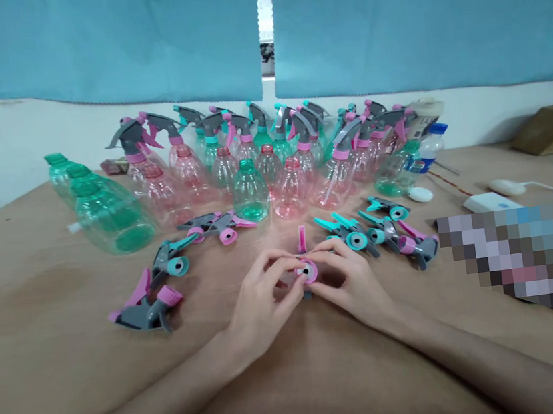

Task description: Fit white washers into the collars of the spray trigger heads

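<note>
Between both hands, low over the near table, is a pink and grey trigger spray head (308,271), its collar opening turned toward me and its pink trigger pointing away. My left hand (265,290) pinches the collar from the left with thumb and fingers. From the right, my right hand (350,277) grips the same spray head. Loose spray heads lie around: a pink one (142,307) and a teal one (175,263) on the left, a teal one (353,234) and a pink one (418,246) on the right. An uncapped green bottle (249,193) stands beyond my hands.
Several pink and green bottles, many with spray heads fitted, stand in rows at the back. Uncapped green bottles (111,217) are at left. To the right are a white round lid (421,194), a water bottle (431,146), a white power strip (490,204) with cables and a cardboard box (552,129).
</note>
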`<state>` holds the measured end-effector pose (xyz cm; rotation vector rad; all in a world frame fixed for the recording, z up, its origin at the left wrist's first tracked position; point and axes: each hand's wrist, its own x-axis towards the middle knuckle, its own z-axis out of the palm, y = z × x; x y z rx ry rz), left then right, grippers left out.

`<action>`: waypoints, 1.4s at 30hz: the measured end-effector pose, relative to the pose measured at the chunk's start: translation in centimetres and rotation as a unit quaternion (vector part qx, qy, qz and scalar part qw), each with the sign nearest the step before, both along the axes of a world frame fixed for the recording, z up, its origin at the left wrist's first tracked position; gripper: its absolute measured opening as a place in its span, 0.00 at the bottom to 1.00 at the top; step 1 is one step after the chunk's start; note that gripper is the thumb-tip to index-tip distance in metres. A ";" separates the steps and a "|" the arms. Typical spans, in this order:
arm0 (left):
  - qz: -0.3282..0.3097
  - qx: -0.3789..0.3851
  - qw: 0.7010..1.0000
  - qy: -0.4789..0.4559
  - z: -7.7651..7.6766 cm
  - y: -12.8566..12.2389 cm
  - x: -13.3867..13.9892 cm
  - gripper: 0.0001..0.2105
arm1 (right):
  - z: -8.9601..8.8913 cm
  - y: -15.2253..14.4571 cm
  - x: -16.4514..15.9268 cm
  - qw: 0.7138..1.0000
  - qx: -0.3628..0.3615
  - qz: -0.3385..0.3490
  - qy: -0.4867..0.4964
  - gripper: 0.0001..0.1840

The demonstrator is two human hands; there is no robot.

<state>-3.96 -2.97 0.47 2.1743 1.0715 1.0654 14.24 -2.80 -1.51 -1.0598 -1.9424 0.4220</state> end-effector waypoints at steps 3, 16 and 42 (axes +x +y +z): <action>0.006 0.047 0.998 0.050 -0.2 0.2 -0.2 0.07 | 0.0 0.0 0.0 1.000 -0.005 0.003 -0.007 0.13; 0.030 0.085 0.988 0.124 -0.1 0.3 -0.3 0.08 | 0.3 0.0 0.0 1.000 -0.008 0.013 -0.027 0.13; -0.007 0.037 0.995 0.093 -0.3 0.4 0.0 0.08 | 0.7 -1.3 -0.2 0.977 0.023 -0.122 -0.176 0.12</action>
